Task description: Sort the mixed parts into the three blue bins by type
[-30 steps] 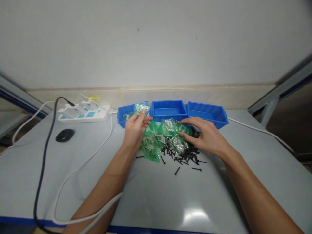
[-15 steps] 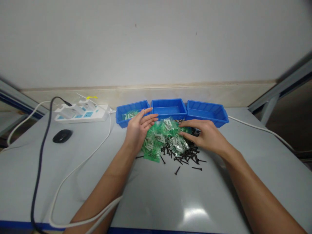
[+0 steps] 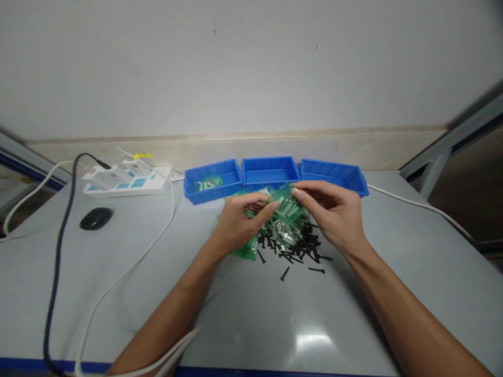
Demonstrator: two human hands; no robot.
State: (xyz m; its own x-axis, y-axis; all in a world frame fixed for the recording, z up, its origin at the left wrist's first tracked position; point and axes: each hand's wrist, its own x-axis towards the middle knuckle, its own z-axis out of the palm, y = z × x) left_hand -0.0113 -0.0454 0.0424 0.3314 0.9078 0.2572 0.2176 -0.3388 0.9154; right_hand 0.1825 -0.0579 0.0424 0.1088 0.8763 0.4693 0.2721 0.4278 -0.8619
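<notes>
In the head view, the packet (image 3: 290,209) is up between the two hands, over the heap (image 3: 286,236) of similar packets, and covers part of it. Its pale contents are too blurred to tell apart. The left hand (image 3: 238,222) hides the heap's left part, and the right hand (image 3: 340,214) hides its right side and part of the right bin (image 3: 334,178), whose floor is only partly seen. How many screws (image 3: 308,247) lie beneath the heap cannot be told. Both forearms and the white cable (image 3: 129,264) run off the bottom of the picture; the cable crosses the left forearm.

The left bin (image 3: 212,198), with packets inside, the middle bin (image 3: 271,185) and the right bin stand side by side near the wall, just behind the heap. Grey tabletop (image 3: 243,324) stretches from the nearest screws to the blue front edge. On the left, the mouse (image 3: 96,218) and power strip (image 3: 157,183) stand well apart from the hands.

The left thumb and forefinger are nearly together, pinching the packet's left edge. The right thumb and forefinger are clamped on its upper right corner.
</notes>
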